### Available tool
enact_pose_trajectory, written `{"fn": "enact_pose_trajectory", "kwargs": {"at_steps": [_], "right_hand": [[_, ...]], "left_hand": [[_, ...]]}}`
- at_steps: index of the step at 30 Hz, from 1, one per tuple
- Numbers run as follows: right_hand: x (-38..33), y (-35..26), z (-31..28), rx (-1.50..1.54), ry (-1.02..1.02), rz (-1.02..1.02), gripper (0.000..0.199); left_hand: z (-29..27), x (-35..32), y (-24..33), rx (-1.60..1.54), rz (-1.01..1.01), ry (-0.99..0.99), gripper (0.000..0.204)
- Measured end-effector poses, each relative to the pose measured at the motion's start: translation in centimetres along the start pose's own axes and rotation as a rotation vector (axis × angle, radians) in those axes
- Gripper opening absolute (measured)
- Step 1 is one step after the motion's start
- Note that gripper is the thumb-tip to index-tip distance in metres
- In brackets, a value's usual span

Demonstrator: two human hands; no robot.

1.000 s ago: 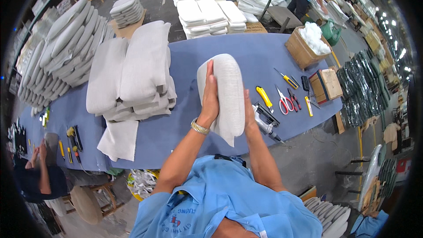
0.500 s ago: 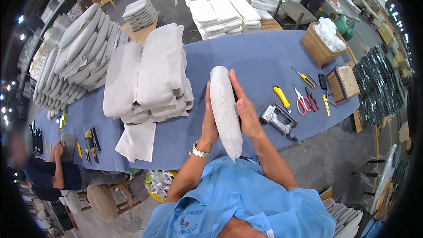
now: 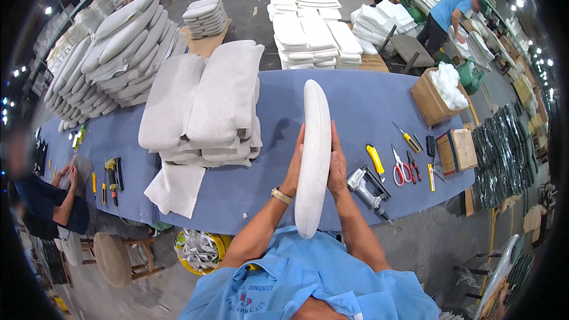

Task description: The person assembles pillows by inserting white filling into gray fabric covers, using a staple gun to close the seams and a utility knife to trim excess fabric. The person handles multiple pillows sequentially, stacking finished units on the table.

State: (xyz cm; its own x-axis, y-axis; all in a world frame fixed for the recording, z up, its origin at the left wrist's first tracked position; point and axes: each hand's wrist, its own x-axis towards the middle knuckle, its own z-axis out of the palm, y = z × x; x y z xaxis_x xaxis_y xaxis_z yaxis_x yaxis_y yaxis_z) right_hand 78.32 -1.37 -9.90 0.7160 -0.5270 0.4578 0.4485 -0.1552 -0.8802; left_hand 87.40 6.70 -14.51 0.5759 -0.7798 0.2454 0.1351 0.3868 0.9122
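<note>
A light grey fabric-covered seat cushion (image 3: 316, 154) stands on its narrow edge between my palms, its long side running away from my chest over the table. My left hand (image 3: 294, 169) presses against its left face, the fingers partly hidden behind it. Flat against the other face lies my right hand (image 3: 338, 169), fingers pointing away from me. To the left sits a stack of matching grey cushions (image 3: 201, 104), with a loose fabric flap (image 3: 176, 189) hanging at its near side. A nail gun (image 3: 368, 188) lies to the right of my right hand.
Right of my hands lie a yellow cutter (image 3: 375, 162), red-handled scissors (image 3: 402, 167), pliers (image 3: 414, 167) and a screwdriver (image 3: 406, 138). A carton of white stuffing (image 3: 431, 104) stands at the far right. A co-worker (image 3: 50, 189) handles a grey pad at the left.
The cushion has been turned between my hands: the seamed edge that faced up is replaced by a smoother, curved edge. The whole view has shifted slightly, with the stacks now lower.
</note>
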Motion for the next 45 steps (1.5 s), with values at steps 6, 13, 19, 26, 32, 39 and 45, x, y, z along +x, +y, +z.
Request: {"fn": "enact_pose_trajectory", "kwargs": {"at_steps": [6,13,19,26,32,39,45], "right_hand": [[-3.1,6.2,-1.1,-0.147,0.047,0.308,0.074],[-4.6,8.5,-2.8,-0.331,0.033,0.338,0.071],[-5.2,4.9,-1.3,-0.461,-0.059,0.240,0.071],[-2.1,7.0,-1.8,-0.532,-0.109,0.305,0.070],[7.8,11.5,-3.5,-0.507,-0.190,0.379,0.070],[14.9,16.4,-3.4,-0.191,-0.099,0.693,0.081],[14.0,18.6,-3.3,-0.236,-0.105,0.572,0.073]], "left_hand": [[-1.1,-2.4,-4.8,0.142,-0.319,0.102,0.070],[-0.1,-1.5,-3.7,0.296,-0.309,0.082,0.072],[-0.5,3.2,-5.1,0.463,-0.206,0.098,0.070],[-0.5,3.0,-6.0,0.434,-0.175,0.105,0.068],[-0.8,2.5,-6.6,0.444,-0.190,0.123,0.068],[-2.6,5.6,-4.1,0.441,-0.293,0.081,0.074],[-5.7,13.2,-5.9,0.472,-0.321,0.129,0.076]]}}
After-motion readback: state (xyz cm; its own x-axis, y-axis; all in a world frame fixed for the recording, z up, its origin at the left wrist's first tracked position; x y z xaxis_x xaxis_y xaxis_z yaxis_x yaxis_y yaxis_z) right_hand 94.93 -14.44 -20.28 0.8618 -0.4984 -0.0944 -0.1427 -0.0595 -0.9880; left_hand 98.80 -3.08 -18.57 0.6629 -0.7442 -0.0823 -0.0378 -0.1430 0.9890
